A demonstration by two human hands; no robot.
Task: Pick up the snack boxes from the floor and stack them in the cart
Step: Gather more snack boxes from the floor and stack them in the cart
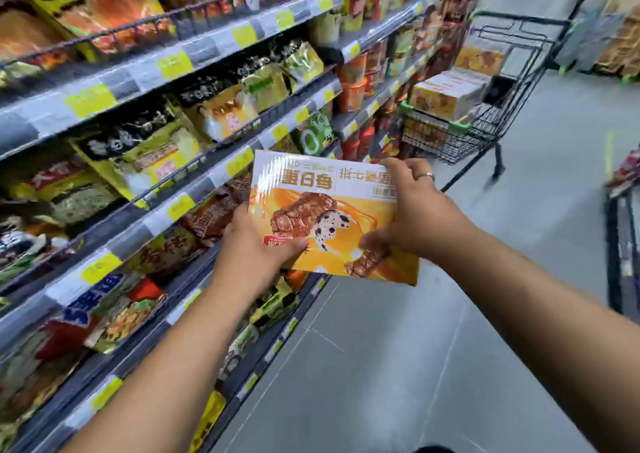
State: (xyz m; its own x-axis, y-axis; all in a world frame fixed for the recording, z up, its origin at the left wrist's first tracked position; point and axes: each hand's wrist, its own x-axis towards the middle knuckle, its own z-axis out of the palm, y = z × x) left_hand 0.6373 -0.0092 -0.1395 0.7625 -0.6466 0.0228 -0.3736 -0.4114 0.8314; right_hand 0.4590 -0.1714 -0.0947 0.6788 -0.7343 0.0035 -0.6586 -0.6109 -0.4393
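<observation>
I hold one flat snack box (pixel 322 210) in front of me, white at its far end and orange with a snack picture at the near end. My left hand (pixel 252 244) grips its near left corner, thumb on top. My right hand (pixel 412 210), with a ring on one finger, grips the right edge, fingers curled over the far corner. Ahead, up the aisle, stands a black wire cart (pixel 485 130) with a green trim. Several similar boxes (pixel 446 92) are stacked inside it. The cart is well beyond my reach.
Store shelves (pixel 166 64) packed with snack and noodle packets run along my left. The grey floor (pixel 415 348) stretches ahead on the right. Part of a dark frame (pixel 620 244) shows at the right edge. More stacked goods (pixel 616 29) stand at the far right.
</observation>
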